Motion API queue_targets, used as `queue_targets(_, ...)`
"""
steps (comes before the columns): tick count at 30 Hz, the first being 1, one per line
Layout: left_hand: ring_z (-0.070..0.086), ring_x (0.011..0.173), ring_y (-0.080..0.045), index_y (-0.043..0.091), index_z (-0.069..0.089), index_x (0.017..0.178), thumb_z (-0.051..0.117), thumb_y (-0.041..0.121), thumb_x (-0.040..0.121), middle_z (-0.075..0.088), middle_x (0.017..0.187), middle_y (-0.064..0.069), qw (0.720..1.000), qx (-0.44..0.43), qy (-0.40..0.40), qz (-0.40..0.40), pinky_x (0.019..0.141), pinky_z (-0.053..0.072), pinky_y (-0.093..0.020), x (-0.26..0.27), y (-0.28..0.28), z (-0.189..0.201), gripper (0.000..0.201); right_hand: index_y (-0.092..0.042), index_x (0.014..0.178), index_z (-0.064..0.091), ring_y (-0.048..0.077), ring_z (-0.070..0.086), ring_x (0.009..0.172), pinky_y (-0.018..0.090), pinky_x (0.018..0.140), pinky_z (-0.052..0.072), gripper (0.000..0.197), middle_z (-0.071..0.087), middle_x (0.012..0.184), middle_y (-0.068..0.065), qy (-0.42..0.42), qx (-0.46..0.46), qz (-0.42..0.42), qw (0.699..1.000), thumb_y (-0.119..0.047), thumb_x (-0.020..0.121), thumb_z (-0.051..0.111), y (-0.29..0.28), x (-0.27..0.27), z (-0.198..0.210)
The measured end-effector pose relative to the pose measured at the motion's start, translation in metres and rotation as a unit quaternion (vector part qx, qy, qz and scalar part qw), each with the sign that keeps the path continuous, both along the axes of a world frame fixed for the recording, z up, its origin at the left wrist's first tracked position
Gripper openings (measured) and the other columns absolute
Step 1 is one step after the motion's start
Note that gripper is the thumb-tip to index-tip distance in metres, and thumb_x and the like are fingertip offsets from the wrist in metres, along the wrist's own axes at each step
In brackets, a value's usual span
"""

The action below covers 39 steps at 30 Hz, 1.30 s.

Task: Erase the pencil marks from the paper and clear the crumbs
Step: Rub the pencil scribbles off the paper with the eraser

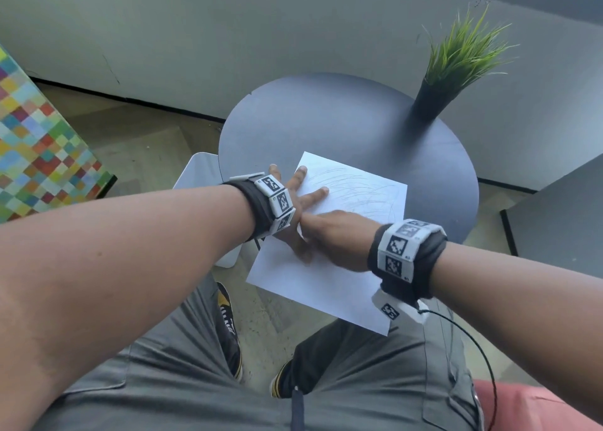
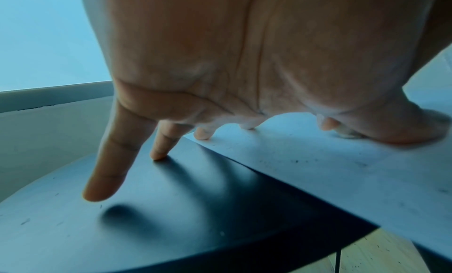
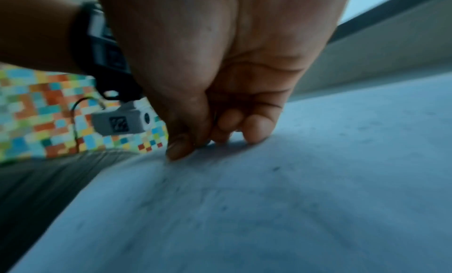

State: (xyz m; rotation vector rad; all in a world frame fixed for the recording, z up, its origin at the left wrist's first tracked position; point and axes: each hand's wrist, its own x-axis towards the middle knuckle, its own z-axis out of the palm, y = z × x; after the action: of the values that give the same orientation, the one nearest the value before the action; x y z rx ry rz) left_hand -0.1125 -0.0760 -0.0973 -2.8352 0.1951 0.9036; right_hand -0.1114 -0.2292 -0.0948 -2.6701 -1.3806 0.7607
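A white sheet of paper (image 1: 326,283) lies on the round dark table (image 1: 326,120) and overhangs its near edge. Grey pencil scribbles (image 1: 359,192) cover its far half. My left hand (image 1: 298,192) lies flat on the sheet's left edge with its fingers spread; in the left wrist view the left hand (image 2: 195,64) has two fingertips on the table (image 2: 171,219) and the others on the paper (image 2: 318,171). My right hand (image 1: 329,238) crosses over the left thumb, fingers curled. The right hand (image 3: 208,140) pinches a small white eraser (image 1: 301,234), mostly hidden, against the paper (image 3: 269,200). Dark crumbs (image 2: 296,161) dot the sheet.
A black vase of green grass (image 1: 456,61) stands at the table's far right. A white stool (image 1: 199,172) sits left of the table, beside a colourful checkered panel (image 1: 39,143). My knees are below the sheet's overhanging edge. A grey wall runs behind.
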Motion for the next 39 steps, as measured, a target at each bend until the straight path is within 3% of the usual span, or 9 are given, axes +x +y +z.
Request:
queue_targets(3,-0.015,0.138,-0.059,0.054,-0.026,0.142,0.057,0.098,0.037,-0.032,0.157,0.0,1.0,-0.019,0.002,0.017,0.107,0.022,-0.072,0.0,0.001,-0.001,0.14,-0.014,0.113,0.043,0.035,0.058,0.093,0.041,0.077,0.049,0.02,0.062,0.107,0.015,-0.066,-0.013,-0.079,0.995,-0.025,0.096,0.044,-0.011,0.03,0.001)
queue_targets(5,-0.015,0.138,-0.059,0.054,-0.026,0.141,0.056,0.098,0.036,-0.032,0.157,-0.001,0.999,-0.025,0.0,0.02,0.106,0.02,-0.073,-0.001,0.001,-0.003,0.14,-0.014,0.1,0.037,0.035,0.058,0.09,0.039,0.071,0.046,0.016,0.062,0.101,0.015,-0.113,0.007,-0.141,0.984,-0.03,0.097,0.04,-0.018,0.04,0.0)
queue_targets(11,-0.017,0.137,-0.06,0.054,-0.027,0.141,0.056,0.098,0.036,-0.033,0.157,-0.001,0.999,-0.023,0.001,0.024,0.107,0.021,-0.072,0.0,0.0,-0.002,0.141,-0.014,0.107,0.044,0.027,0.052,0.082,0.035,0.068,0.042,0.013,0.06,0.097,0.009,-0.019,-0.016,-0.007,1.0,-0.017,0.095,0.046,-0.014,0.004,0.002)
queue_targets(16,-0.014,0.138,-0.061,0.054,-0.027,0.141,0.054,0.1,0.032,-0.031,0.157,-0.004,0.999,-0.025,-0.005,0.03,0.106,0.017,-0.074,0.001,-0.001,-0.006,0.143,-0.013,0.101,0.038,0.033,0.053,0.081,0.038,0.07,0.046,0.015,0.062,0.1,0.017,-0.116,0.0,-0.196,0.974,-0.027,0.096,0.041,-0.02,0.042,-0.003)
queue_targets(21,-0.013,0.137,-0.063,0.056,-0.027,0.14,0.055,0.099,0.035,-0.031,0.157,-0.007,0.999,-0.016,-0.007,0.027,0.105,0.014,-0.075,0.001,-0.004,-0.003,0.14,-0.014,0.11,0.044,0.031,0.057,0.089,0.039,0.072,0.047,0.016,0.06,0.099,0.01,-0.011,-0.012,-0.042,0.999,-0.02,0.096,0.045,-0.013,0.008,-0.001)
queue_targets(26,-0.012,0.136,-0.064,0.06,-0.027,0.135,0.055,0.099,0.033,-0.03,0.157,-0.008,0.999,-0.023,-0.01,0.027,0.104,0.015,-0.075,0.003,-0.003,-0.004,0.137,-0.015,0.103,0.041,0.035,0.056,0.086,0.038,0.07,0.045,0.017,0.062,0.101,0.016,-0.106,0.004,-0.186,0.977,-0.031,0.096,0.041,-0.021,0.041,-0.005)
queue_targets(31,-0.01,0.136,-0.065,0.061,-0.026,0.136,0.054,0.1,0.034,-0.03,0.157,-0.011,1.0,-0.018,-0.014,0.022,0.105,0.017,-0.076,0.001,-0.005,-0.002,0.135,-0.014,0.11,0.045,0.031,0.056,0.092,0.037,0.075,0.046,0.017,0.06,0.104,0.01,-0.002,-0.012,-0.042,0.999,-0.018,0.094,0.045,-0.019,0.011,-0.001)
queue_targets(35,-0.006,0.137,-0.064,0.063,-0.027,0.133,0.052,0.101,0.032,-0.028,0.158,-0.013,0.999,-0.019,-0.017,0.021,0.104,0.02,-0.075,0.002,-0.005,-0.002,0.134,-0.017,0.1,0.041,0.033,0.054,0.088,0.037,0.072,0.046,0.016,0.061,0.101,0.013,-0.09,-0.012,-0.199,0.976,-0.032,0.096,0.042,-0.036,0.05,-0.001)
queue_targets(39,-0.003,0.141,-0.058,0.063,-0.025,0.133,0.045,0.105,0.02,-0.024,0.159,-0.011,0.999,-0.009,-0.033,0.007,0.098,0.017,-0.079,0.004,-0.004,-0.004,0.139,-0.016,0.102,0.039,0.028,0.052,0.084,0.035,0.07,0.041,0.007,0.056,0.094,0.003,-0.041,0.005,-0.06,0.997,-0.022,0.098,0.04,-0.026,0.015,-0.006)
